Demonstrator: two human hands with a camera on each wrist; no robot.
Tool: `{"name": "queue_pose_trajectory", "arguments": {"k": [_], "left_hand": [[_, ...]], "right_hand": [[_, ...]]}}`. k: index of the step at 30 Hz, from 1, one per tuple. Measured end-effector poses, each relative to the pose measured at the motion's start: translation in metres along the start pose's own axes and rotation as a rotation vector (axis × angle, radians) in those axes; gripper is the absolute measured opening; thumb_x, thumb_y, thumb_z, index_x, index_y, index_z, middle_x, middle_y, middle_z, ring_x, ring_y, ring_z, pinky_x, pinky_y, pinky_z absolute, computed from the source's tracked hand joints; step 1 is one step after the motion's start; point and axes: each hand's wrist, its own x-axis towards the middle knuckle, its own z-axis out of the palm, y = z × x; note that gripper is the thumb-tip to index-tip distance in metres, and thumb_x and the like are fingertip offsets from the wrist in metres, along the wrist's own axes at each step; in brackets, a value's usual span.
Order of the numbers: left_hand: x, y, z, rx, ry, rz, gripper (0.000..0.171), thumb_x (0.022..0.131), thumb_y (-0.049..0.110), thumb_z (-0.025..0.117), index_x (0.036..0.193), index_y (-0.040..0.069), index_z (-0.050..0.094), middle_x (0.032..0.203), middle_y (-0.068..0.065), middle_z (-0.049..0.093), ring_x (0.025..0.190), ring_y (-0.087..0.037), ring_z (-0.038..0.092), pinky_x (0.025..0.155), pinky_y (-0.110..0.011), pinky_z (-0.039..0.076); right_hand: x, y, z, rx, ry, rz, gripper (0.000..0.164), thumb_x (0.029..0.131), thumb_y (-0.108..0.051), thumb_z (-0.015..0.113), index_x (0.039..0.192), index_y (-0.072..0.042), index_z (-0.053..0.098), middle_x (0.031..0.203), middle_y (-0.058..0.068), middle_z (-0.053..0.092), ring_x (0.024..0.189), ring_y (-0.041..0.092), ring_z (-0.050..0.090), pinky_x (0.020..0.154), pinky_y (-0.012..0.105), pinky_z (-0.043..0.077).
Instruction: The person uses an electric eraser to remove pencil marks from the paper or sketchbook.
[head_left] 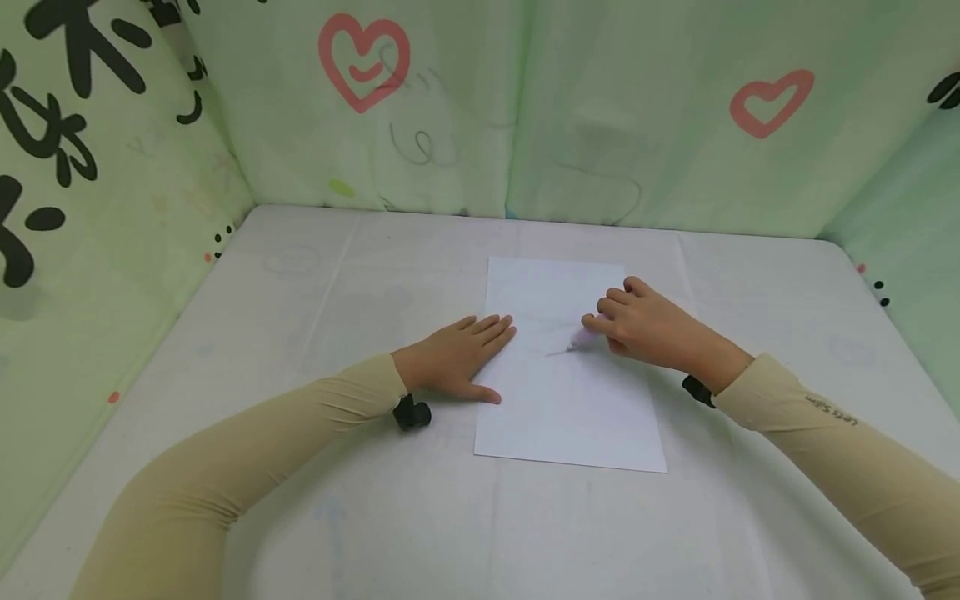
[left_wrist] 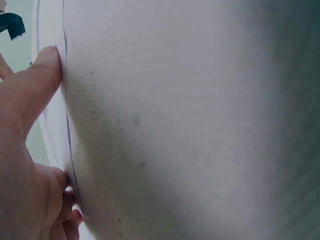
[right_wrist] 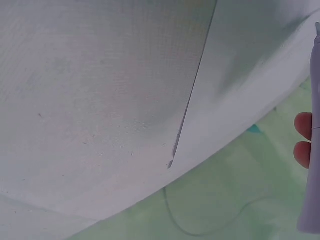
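Note:
A white sheet of paper (head_left: 562,417) lies flat on the white-covered table. My left hand (head_left: 453,358) rests on its left edge with fingers spread and straight. The thumb (left_wrist: 37,82) touches near the paper's edge in the left wrist view. Above the sheet's right half, my right hand (head_left: 648,325) grips a slim lavender pen (right_wrist: 315,90) with a narrow tip. In the head view the pen (head_left: 582,337) slants down left, its tip at the paper beside a short faint line. Two fingertips show against the barrel in the right wrist view; the other fingers are out of that view.
The white table cover (head_left: 360,517) extends around the sheet. Green curtains (head_left: 570,125) with red hearts and black marks enclose the table at the back and sides. A black wrist device (head_left: 412,412) sits at the left cuff, another (head_left: 698,390) at the right.

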Motion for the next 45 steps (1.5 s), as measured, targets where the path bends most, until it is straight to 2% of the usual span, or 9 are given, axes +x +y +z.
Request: {"name": "queue_pose_trajectory", "arguments": {"k": [15, 30, 35, 41, 45], "left_hand": [[0.000, 0.000, 0.001, 0.004, 0.006, -0.002, 0.096, 0.088, 0.066, 0.044, 0.152, 0.006, 0.006, 0.160, -0.010, 0.006, 0.148, -0.025, 0.009, 0.119, -0.043, 0.014], [0.000, 0.000, -0.001, 0.006, -0.010, -0.005, 0.096, 0.087, 0.067, 0.044, 0.152, 0.006, 0.006, 0.160, -0.010, 0.005, 0.148, -0.024, 0.007, 0.119, -0.043, 0.013], [-0.001, 0.000, 0.000, -0.003, -0.001, 0.004, 0.096, 0.088, 0.066, 0.045, 0.151, 0.005, 0.006, 0.159, -0.011, 0.005, 0.148, -0.025, 0.008, 0.119, -0.044, 0.013], [-0.001, 0.000, 0.000, -0.007, 0.003, 0.003, 0.095, 0.088, 0.065, 0.045, 0.151, 0.005, 0.007, 0.159, -0.011, 0.006, 0.148, -0.026, 0.009, 0.119, -0.044, 0.014], [0.000, 0.000, 0.000, -0.003, 0.004, -0.001, 0.096, 0.088, 0.065, 0.045, 0.151, 0.005, 0.007, 0.159, -0.010, 0.006, 0.148, -0.025, 0.008, 0.119, -0.044, 0.014]], "right_hand": [[-0.007, -0.001, 0.008, 0.030, 0.069, 0.018, 0.037, 0.064, -0.006, 0.078, 0.095, -0.009, 0.057, 0.077, 0.008, 0.057, 0.071, 0.023, 0.050, 0.074, 0.041, 0.040], [-0.013, 0.000, 0.015, 0.050, 0.139, 0.036, 0.029, 0.069, -0.002, 0.066, 0.096, -0.009, 0.059, 0.078, 0.009, 0.058, 0.071, 0.024, 0.051, 0.073, 0.042, 0.041], [-0.014, 0.000, 0.018, 0.072, 0.128, 0.027, 0.029, 0.069, -0.002, 0.065, 0.096, -0.009, 0.059, 0.078, 0.009, 0.057, 0.071, 0.024, 0.051, 0.074, 0.043, 0.041], [-0.013, -0.001, 0.018, 0.084, 0.096, 0.021, 0.035, 0.066, -0.004, 0.074, 0.098, -0.010, 0.060, 0.080, 0.008, 0.060, 0.074, 0.024, 0.053, 0.076, 0.043, 0.041], [-0.013, -0.002, 0.018, 0.071, 0.092, 0.029, 0.036, 0.066, -0.004, 0.074, 0.098, -0.010, 0.058, 0.080, 0.008, 0.059, 0.074, 0.024, 0.052, 0.076, 0.043, 0.041]]}}
